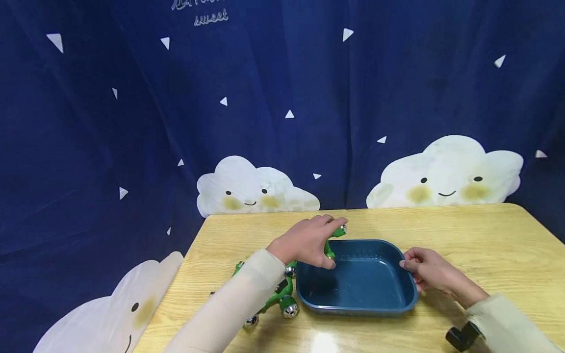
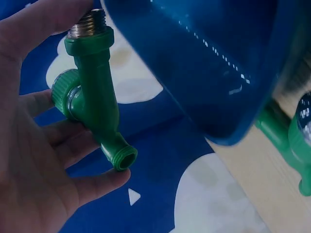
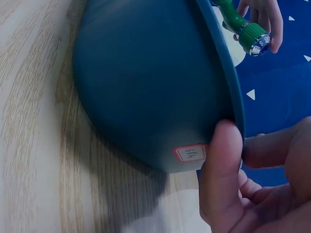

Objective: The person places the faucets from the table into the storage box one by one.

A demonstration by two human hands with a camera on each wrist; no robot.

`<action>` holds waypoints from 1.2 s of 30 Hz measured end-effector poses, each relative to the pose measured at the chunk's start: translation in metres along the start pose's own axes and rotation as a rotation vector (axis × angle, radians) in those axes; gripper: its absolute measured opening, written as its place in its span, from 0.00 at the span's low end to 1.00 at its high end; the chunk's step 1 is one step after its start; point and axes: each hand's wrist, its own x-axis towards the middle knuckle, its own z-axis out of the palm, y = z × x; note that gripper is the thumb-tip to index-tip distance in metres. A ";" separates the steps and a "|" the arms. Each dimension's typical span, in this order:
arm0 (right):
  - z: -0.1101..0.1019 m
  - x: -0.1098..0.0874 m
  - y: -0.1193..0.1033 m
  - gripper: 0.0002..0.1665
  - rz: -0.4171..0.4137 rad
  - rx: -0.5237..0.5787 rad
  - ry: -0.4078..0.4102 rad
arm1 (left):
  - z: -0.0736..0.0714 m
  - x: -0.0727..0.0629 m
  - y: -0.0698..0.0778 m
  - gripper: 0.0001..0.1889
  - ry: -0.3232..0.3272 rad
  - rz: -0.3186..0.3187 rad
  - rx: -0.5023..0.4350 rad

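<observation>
My left hand [image 1: 306,240] holds a green plastic tap [image 2: 95,82] over the left part of a dark blue basin [image 1: 364,282]. The tap has a brass threaded end [image 2: 88,23], a green side knob with a silvery face and a hollow spout; thumb and fingertips grip it at its ends. At the opposite side, my right hand [image 1: 430,270] pinches the basin's rim between thumb and fingers. The basin stands on the table with its bare floor showing. In the head view, the left hand covers much of the held tap.
Several more green taps [image 1: 287,296] with silvery knobs lie on the wooden table [image 1: 481,235] left of the basin, partly behind the left sleeve [image 1: 238,299]. A small red-edged label [image 3: 191,153] is on the basin's outer wall. A dark blue curtain [image 1: 265,63] hangs behind.
</observation>
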 end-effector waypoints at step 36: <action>0.000 0.000 -0.003 0.12 0.018 -0.005 -0.001 | 0.019 0.023 0.038 0.53 -0.112 0.166 0.102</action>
